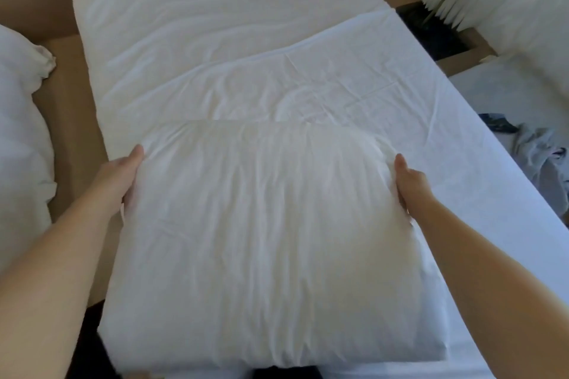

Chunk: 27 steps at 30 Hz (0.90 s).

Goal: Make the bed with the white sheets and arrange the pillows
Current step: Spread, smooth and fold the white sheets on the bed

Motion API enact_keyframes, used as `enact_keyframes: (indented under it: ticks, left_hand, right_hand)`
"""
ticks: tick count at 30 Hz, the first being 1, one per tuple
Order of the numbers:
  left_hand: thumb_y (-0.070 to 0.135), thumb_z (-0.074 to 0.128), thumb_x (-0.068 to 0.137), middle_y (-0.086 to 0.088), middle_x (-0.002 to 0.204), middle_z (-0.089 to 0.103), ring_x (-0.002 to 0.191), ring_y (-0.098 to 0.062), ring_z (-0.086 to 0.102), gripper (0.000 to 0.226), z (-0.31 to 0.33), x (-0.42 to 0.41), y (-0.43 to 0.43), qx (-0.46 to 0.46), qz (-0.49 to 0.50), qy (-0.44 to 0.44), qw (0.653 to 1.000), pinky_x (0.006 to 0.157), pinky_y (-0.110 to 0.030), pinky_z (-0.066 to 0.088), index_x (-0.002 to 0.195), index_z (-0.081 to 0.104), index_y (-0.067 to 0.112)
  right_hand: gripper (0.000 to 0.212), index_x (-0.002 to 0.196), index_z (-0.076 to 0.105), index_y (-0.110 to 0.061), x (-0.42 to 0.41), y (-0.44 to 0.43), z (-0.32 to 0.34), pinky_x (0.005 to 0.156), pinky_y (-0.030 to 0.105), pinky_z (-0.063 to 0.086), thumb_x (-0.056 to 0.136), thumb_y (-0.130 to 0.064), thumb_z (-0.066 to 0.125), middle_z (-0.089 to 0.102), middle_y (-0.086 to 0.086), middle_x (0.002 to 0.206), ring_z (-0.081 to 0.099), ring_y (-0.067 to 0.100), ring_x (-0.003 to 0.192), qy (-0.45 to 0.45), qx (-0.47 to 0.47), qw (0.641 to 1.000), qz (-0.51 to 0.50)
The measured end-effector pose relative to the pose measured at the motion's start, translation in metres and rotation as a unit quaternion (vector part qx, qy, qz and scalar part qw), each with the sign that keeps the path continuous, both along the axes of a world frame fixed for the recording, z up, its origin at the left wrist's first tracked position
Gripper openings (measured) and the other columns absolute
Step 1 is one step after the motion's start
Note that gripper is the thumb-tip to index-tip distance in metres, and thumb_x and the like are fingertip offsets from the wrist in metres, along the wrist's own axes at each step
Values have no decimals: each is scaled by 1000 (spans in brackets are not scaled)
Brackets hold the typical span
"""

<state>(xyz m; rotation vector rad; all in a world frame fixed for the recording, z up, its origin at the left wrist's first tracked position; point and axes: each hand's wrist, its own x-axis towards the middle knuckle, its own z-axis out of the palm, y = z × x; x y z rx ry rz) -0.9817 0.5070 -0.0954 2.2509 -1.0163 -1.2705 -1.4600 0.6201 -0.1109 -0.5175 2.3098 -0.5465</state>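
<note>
A plump white pillow (271,240) fills the six o'clock part of the view, over the near end of the bed (215,24); whether it rests on the mattress or hangs just above it cannot be told. The left hand (123,175) clamps the pillow's edge at nine o'clock and the right hand (409,184) clamps the edge at three o'clock. Each has the thumb on top and the fingers hidden beneath, so the soft stuffing pinches in at both grips. Holding opposite sides likely keeps the limp case level and square to the bed for setting down. Its cloth cover is finely wrinkled, its corners rounded. Toward twelve o'clock the mattress wears a snug, gently rippled white cover. A thinner flat sheet (354,77), crisply creased from folding, lies over the part from one to four o'clock, its edge running diagonally. A puffy white bundle (21,132), perhaps another pillow, sits at nine o'clock by the tan floor (70,86); crumpled clothes (542,163) lie at three o'clock.
</note>
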Motion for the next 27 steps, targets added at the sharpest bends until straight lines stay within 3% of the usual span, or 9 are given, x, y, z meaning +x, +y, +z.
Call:
enact_keyframes:
  ticks: [2,4,6,8,11,16,19,22,27]
  left_hand:
    - [70,51,85,-5,111,62,101,-26,60,60,10,8,23,59,9,72,996,94,-38,46,113,61,17]
    - [71,51,85,-6,113,64,101,-28,61,68,19,13,65,109,-29,60,992,93,-39,47,120,62,14]
    - [63,50,90,-7,120,61,104,-29,59,64,20,16,110,113,-34,49,992,91,-36,43,127,58,10]
    - [58,52,92,-10,127,57,114,-32,56,65,22,11,147,90,-30,31,995,96,-35,41,134,53,8]
    - [56,50,93,-18,134,53,119,-37,52,69,28,8,162,20,-11,-42,999,103,-43,41,138,48,4]
    - [51,42,97,-24,118,60,107,-38,55,59,46,17,160,-40,-20,-132,990,90,-43,42,120,60,0]
    - [54,50,94,-15,133,55,118,-36,52,63,49,16,169,-23,26,-38,999,97,-42,40,134,53,5]
    - [54,66,82,-10,137,54,121,-32,52,73,44,30,190,63,41,120,990,104,-42,39,140,48,12]
    - [59,73,68,-10,137,53,124,-31,49,95,30,39,218,105,25,133,985,109,-44,36,143,43,11]
  right_hand:
    - [74,92,63,-6,3,22,14,90,35,42,91,-74,32,62,15,94,59,30,90,-71,47,996,22]
    - [84,128,57,-4,10,63,27,104,39,38,89,-75,35,59,17,126,55,34,118,-133,80,987,27]
    - [84,140,48,-1,20,99,32,107,39,35,92,-69,37,51,19,140,48,35,129,-145,113,982,36]
    - [80,137,48,4,28,121,35,107,40,35,95,-63,37,50,23,140,47,37,129,-103,122,985,67]
    - [65,119,58,10,34,130,48,85,37,39,102,-48,37,60,28,120,55,40,113,21,76,991,109]
    - [57,96,63,4,23,139,60,78,41,41,102,-47,37,64,25,101,58,39,97,86,11,992,93]
    - [62,110,64,-2,20,153,58,80,41,49,93,-60,49,65,13,99,60,31,90,-93,-30,995,22]
    - [84,125,57,-10,14,193,54,92,39,51,70,-72,69,70,6,114,66,23,104,-299,-29,953,48]
    - [76,125,59,-13,38,218,53,88,38,55,68,-59,80,71,5,113,67,23,104,-293,-74,951,68]
